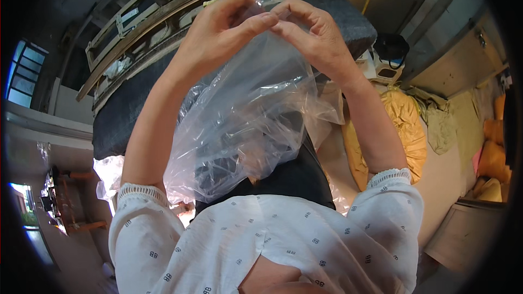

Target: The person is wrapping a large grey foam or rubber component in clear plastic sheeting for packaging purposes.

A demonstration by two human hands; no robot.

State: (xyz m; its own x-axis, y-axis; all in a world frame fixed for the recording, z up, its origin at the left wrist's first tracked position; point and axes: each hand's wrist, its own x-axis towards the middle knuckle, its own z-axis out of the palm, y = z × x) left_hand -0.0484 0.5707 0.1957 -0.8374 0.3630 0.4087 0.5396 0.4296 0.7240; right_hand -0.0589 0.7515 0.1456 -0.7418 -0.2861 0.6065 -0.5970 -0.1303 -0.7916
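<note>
Both arms reach up and forward, and the hands meet near the top of the view. A large clear plastic bag hangs from them, crumpled, down over my lap. My left hand pinches the upper edge of the plastic between thumb and curled fingers. Close against it, my right hand grips the same edge, thumb tip near the left thumb. The bag's lower folds spread over my dark trousers. Beneath the hands, the dark padded surface of a bench runs across.
A long metal and wood machine frame lies along the bench's far side. Right of me, a full yellow sack rests on the floor, near a white device with a black top. More clear plastic lies at the left.
</note>
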